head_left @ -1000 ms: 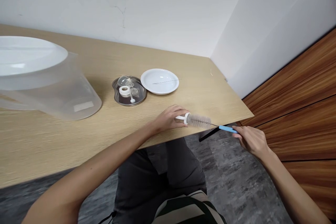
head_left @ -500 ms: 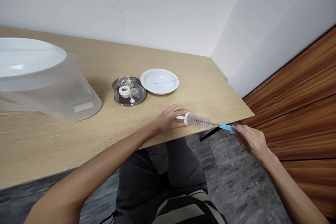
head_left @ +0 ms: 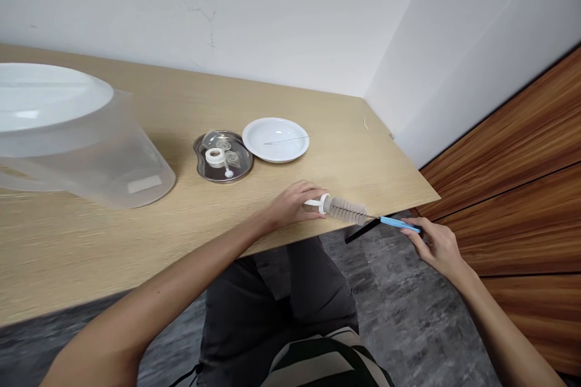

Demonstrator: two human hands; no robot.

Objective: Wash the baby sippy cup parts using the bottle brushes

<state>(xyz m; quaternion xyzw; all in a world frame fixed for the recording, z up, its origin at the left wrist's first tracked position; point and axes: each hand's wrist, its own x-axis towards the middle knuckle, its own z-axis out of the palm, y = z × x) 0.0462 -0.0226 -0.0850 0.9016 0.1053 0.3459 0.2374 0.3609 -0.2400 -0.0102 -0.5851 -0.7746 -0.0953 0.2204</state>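
Our left hand (head_left: 295, 205) can pass along the wooden tabletop (head_left: 227, 211) in front of the steel tray (head_left: 223, 179) and white plate (head_left: 290, 154); further left, the big plastic jug (head_left: 131, 172) blocks our way.

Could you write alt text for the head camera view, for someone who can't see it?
Seen from the person's own head, their left hand and right hand hold a bottle brush with a blue handle at the edge of a light wooden table. Farther back sit a steel tray of clear parts, a white dish and a large clear plastic container.
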